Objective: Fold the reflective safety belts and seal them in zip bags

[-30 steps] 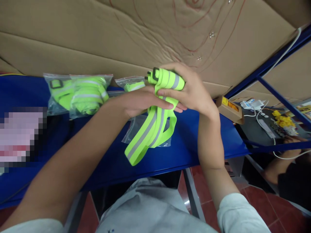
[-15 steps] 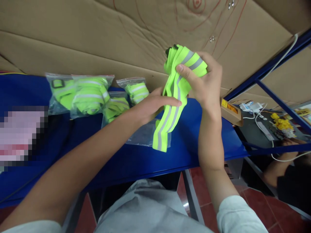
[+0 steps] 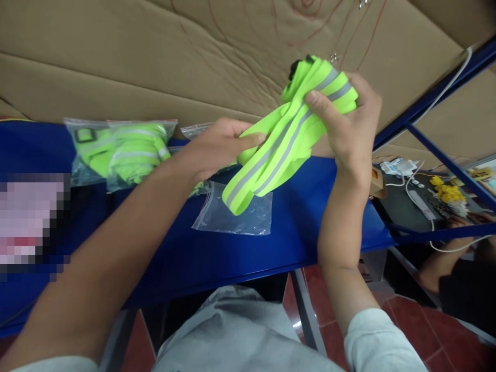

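Observation:
A bundle of neon yellow-green straps with grey stripes [image 3: 287, 134] is held in the air above the blue table [image 3: 298, 206]. My right hand [image 3: 344, 124] grips its upper end, thumb on top, with black pieces showing beyond. Lower down, my left hand [image 3: 228, 144] pinches the straps' left edge between thumb and fingers. A looped end hangs over a flat clear zip bag [image 3: 236, 219] on the table. Left of my hands lie filled bags of similar straps [image 3: 135, 152], one showing a black buckle [image 3: 85, 135]. Other bags are partly hidden behind my left hand and forearm.
Brown cardboard [image 3: 116, 62] lines the back. A blue metal frame [image 3: 445, 160] rises at the right, near an open small box [image 3: 377, 181]. Beyond it, another person's arm [image 3: 445, 258] is by a dark table with yellow items. A blurred pink item [image 3: 31, 217] lies left.
My right hand has moved up and right with the bundle. My left hand has shifted left and up, pulling the straps out slantwise, and more of the clear bag shows.

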Available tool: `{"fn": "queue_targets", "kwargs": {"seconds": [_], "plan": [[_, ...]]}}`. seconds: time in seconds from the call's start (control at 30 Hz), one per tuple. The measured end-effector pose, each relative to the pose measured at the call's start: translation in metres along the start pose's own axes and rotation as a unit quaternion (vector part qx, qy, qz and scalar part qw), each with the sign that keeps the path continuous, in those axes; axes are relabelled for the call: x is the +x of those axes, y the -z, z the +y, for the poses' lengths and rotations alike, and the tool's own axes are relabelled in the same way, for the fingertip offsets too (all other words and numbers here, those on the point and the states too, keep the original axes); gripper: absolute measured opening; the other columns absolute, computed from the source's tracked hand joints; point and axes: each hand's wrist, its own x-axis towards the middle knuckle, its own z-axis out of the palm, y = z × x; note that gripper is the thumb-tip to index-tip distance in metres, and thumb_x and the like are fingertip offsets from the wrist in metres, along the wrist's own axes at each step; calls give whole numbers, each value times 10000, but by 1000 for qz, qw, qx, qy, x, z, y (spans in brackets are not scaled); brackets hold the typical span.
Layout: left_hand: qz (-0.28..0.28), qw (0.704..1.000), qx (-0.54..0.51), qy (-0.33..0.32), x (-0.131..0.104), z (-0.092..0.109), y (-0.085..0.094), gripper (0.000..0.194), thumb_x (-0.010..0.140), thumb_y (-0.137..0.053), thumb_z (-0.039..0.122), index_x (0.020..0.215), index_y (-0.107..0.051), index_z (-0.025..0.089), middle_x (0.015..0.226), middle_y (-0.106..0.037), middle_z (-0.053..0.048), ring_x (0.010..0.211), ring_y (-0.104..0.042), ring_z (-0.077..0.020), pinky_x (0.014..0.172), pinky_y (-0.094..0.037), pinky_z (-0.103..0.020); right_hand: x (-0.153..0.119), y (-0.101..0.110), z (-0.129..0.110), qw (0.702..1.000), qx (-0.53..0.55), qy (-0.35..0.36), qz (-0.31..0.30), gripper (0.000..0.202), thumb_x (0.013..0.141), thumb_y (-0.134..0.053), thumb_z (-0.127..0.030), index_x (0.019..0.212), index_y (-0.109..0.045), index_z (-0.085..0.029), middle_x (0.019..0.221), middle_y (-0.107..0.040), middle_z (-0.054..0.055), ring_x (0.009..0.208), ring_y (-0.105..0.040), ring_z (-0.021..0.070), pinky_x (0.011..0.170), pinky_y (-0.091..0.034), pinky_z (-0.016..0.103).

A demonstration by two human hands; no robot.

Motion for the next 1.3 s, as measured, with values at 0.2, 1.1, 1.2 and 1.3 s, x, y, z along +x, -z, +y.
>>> {"fn": "queue_targets", "kwargs": {"seconds": [0.2, 1.1, 1.2, 1.3], "plan": [[-111, 994, 0, -7, 0, 2, 17, 298, 849, -826, 454, 1018, -824, 209, 936, -815, -43, 798, -723, -210, 692, -569, -301, 5, 15, 23, 998, 41, -12, 36, 231, 870, -816, -472, 1008, -722, -312, 976, -733, 11, 933, -636, 222, 858, -516, 378], [-34, 987, -139, -75, -2, 0, -16, 691, 709, -951, 299, 1316, -626, 241, 1405, -703, -25, 1341, -621, -342, 1076, -543, -427, -14, -24, -30, 991, -37, -2, -130, 229, 841, -780, -575, 968, -705, -398, 1072, -763, -41, 1099, -683, 302, 991, -573, 460], [-54, 982, -177, -38, 0, -10, -24, 569, 689, -937, 292, 1202, -706, 205, 1239, -776, -58, 1203, -710, -347, 1003, -581, -440, -15, -29, -31, 989, 4, -46, -144, 276, 880, -754, -579, 978, -692, -329, 990, -734, -11, 1029, -700, 272, 944, -593, 420], [-99, 976, -193, -10, 0, -14, -26, 499, 693, -920, 270, 1151, -749, 169, 1162, -798, -100, 1104, -757, -340, 926, -611, -414, -17, -32, -32, 986, 52, -85, -133, 316, 865, -766, -621, 919, -687, -320, 941, -710, -12, 957, -699, 243, 899, -613, 376]]}}
